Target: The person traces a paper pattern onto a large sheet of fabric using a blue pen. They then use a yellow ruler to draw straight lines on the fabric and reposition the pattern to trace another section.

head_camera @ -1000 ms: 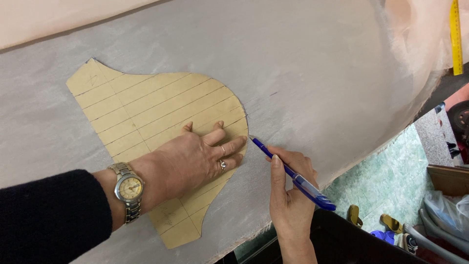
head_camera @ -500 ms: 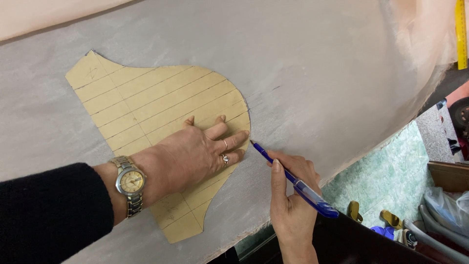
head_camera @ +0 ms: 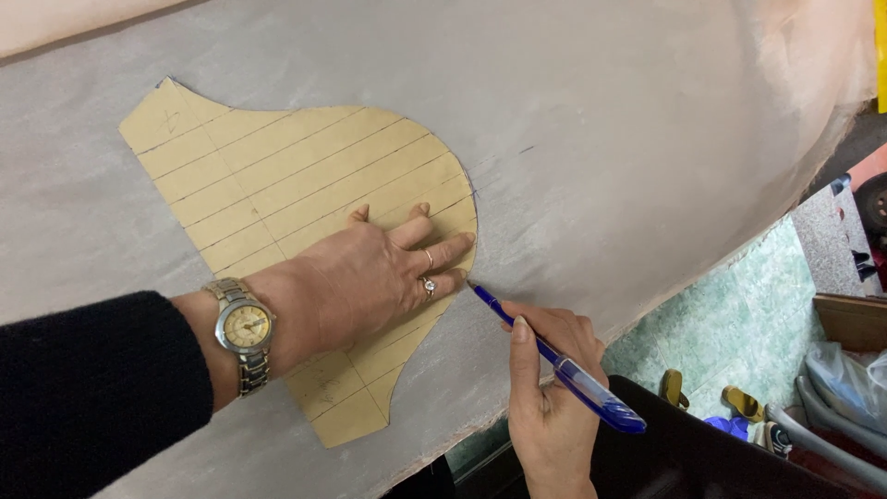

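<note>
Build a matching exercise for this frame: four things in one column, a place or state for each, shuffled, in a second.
1. cardboard pattern
2. blue pen
3. wristwatch
4. grey fabric

A. on the left wrist
B. spread beneath the pattern
C. pressed flat under the left hand
D. held in the right hand, tip at the pattern's edge

Pairs: 1-C, 2-D, 3-A, 4-B

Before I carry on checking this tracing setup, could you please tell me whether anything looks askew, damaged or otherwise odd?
Nothing stands out. The tan pattern piece lies flat on the grey fabric, pinned by the left hand. The right hand holds the blue pen with its tip at the pattern's edge. One tiny dark mark sits apart on the fabric.
</note>
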